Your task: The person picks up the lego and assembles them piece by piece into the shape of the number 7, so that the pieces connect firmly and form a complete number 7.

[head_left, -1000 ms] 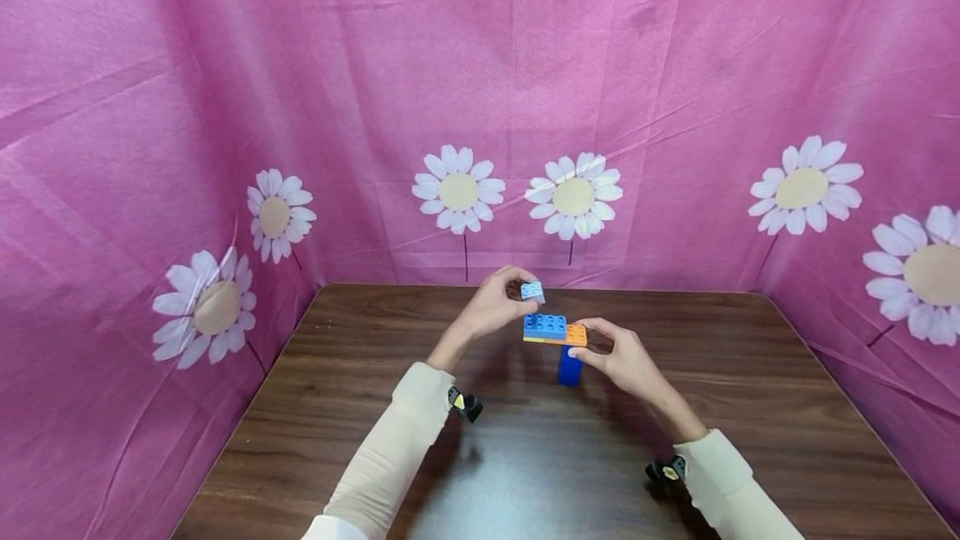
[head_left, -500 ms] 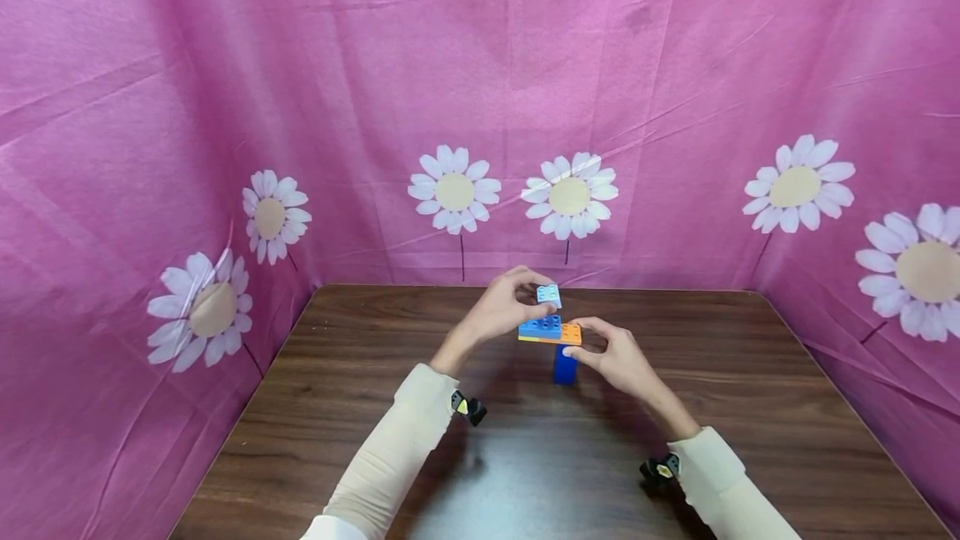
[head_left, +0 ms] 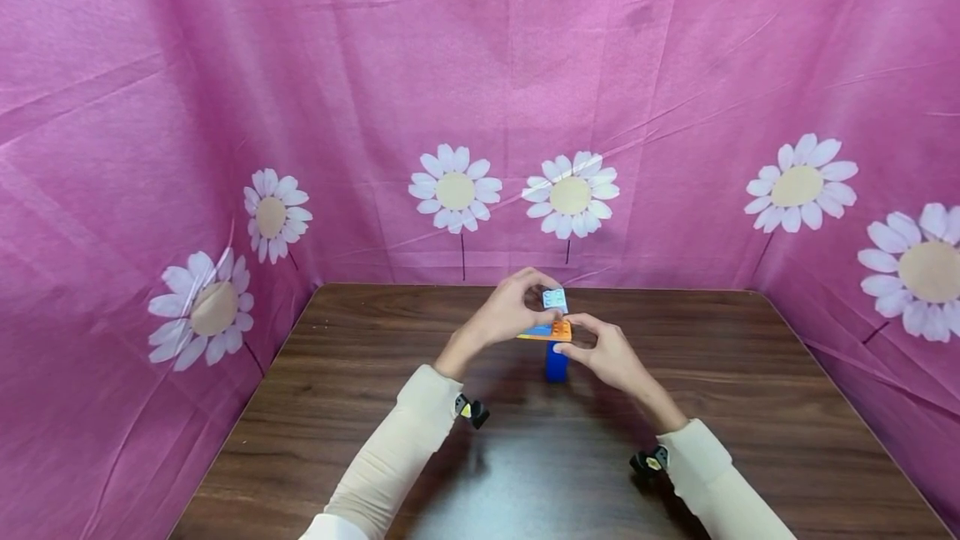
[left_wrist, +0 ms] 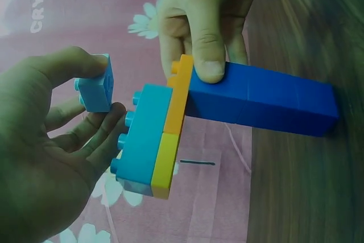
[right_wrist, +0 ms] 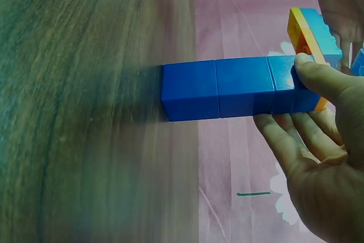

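Note:
In the left wrist view my left hand [left_wrist: 51, 140] pinches a light blue brick [left_wrist: 95, 92] between thumb and fingers, apart from the structure. A column of dark blue bricks [left_wrist: 261, 98] stands on the table, topped by an orange brick [left_wrist: 181, 92] and a yellow brick [left_wrist: 165, 163]. On those sits a longer blue brick [left_wrist: 145, 132], its studs facing the light blue brick. My right hand [right_wrist: 335, 129] grips the column's upper end, thumb on one side and fingers on the other. From the head view, my left hand partly hides the longer blue brick.
The brown wooden table [head_left: 337, 440] spreads around the column. Behind it and at both sides hangs a pink cloth [head_left: 637, 65] with white daisies, meeting the table's back edge. Each wrist carries a small black camera [head_left: 477, 413].
My left hand has moved right with the light blue brick, which now appears above the orange end of the structure. The column and my right hand have shifted slightly left in the head view.

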`<act>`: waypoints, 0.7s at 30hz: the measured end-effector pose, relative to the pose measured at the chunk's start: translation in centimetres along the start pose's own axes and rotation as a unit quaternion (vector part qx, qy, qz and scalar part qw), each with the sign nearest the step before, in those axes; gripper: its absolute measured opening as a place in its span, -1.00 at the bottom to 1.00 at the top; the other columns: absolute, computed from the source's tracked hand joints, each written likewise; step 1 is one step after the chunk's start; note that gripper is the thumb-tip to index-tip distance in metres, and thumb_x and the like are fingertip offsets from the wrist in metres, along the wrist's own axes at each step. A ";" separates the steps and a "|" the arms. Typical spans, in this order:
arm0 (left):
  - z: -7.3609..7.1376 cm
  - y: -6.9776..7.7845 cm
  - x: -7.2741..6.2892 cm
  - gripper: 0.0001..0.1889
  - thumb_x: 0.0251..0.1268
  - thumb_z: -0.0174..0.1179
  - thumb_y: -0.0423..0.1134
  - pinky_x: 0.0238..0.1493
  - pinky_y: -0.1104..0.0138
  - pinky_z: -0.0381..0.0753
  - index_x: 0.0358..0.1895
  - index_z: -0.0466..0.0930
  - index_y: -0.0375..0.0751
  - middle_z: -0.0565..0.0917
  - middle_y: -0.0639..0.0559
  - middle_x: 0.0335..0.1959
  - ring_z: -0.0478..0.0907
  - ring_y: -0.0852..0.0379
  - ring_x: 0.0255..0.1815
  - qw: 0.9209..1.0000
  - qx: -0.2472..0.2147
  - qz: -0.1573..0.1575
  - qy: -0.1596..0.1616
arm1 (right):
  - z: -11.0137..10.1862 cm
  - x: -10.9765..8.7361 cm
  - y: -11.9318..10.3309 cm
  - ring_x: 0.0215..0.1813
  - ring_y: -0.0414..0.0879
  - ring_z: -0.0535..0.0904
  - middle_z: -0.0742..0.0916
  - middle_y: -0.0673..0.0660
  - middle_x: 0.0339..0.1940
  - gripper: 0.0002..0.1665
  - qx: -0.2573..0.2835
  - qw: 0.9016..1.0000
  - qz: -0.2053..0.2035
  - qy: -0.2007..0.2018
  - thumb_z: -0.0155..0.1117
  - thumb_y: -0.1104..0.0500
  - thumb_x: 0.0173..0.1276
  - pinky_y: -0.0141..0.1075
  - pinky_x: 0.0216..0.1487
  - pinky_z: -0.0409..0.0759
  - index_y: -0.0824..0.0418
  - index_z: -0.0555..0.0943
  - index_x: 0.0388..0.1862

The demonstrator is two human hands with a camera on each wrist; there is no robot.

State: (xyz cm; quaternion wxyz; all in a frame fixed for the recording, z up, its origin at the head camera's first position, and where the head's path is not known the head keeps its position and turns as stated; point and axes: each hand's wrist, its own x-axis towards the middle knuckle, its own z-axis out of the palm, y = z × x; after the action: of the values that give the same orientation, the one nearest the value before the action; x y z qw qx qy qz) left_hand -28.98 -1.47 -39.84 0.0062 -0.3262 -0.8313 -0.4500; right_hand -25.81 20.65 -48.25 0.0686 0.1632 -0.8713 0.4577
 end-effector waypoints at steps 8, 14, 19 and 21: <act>0.5 -0.4 0.0 -0.64 0.33 0.47 -0.36 0.04 0.24 0.77 0.14 0.68 -0.32 0.63 -0.11 -0.04 0.71 -0.10 -0.03 0.999 0.040 0.029 -0.010 | 0.6 0.5 -0.1 -0.30 -0.30 0.61 0.83 0.25 0.06 -0.50 0.006 1.000 -0.003 -0.004 0.61 0.16 0.32 -0.43 -0.34 0.58 0.23 0.71 0.20; 1.1 -0.7 -0.3 -0.63 0.37 0.48 -0.18 0.03 0.37 0.65 0.16 0.71 -0.20 0.64 0.00 0.02 0.60 0.05 0.03 0.991 0.130 0.019 -0.028 | 0.9 0.6 -0.2 -0.15 -0.14 0.73 0.82 0.26 0.12 -0.52 0.036 0.999 0.001 -0.007 0.60 0.22 0.32 -0.44 -0.22 0.69 0.22 0.71 0.19; 1.5 -1.3 -0.5 -0.60 0.37 0.48 -0.04 0.06 0.37 0.64 0.18 0.73 -0.07 0.64 0.06 0.09 0.54 0.15 0.05 0.983 0.183 0.002 -0.036 | 1.0 0.7 -0.1 -0.26 -0.14 0.64 0.82 0.25 0.14 -0.47 0.015 1.000 0.000 0.000 0.62 0.17 0.31 -0.43 -0.28 0.59 0.21 0.70 0.23; 1.5 -1.4 -0.5 -0.60 0.35 0.49 -0.01 0.06 0.37 0.66 0.18 0.74 -0.04 0.65 0.08 0.11 0.56 0.16 0.04 0.981 0.192 0.000 -0.036 | 1.0 0.7 -0.1 -0.31 -0.17 0.61 0.82 0.25 0.15 -0.45 0.009 1.000 0.002 0.001 0.62 0.15 0.31 -0.42 -0.33 0.55 0.21 0.70 0.25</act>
State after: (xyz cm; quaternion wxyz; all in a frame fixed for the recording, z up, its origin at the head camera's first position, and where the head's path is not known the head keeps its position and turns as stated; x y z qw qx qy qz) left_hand -28.87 -1.14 -41.97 0.0386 -0.3352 -0.9019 -0.2698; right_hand -26.44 19.64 -48.57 0.0669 0.1618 -0.8676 0.4654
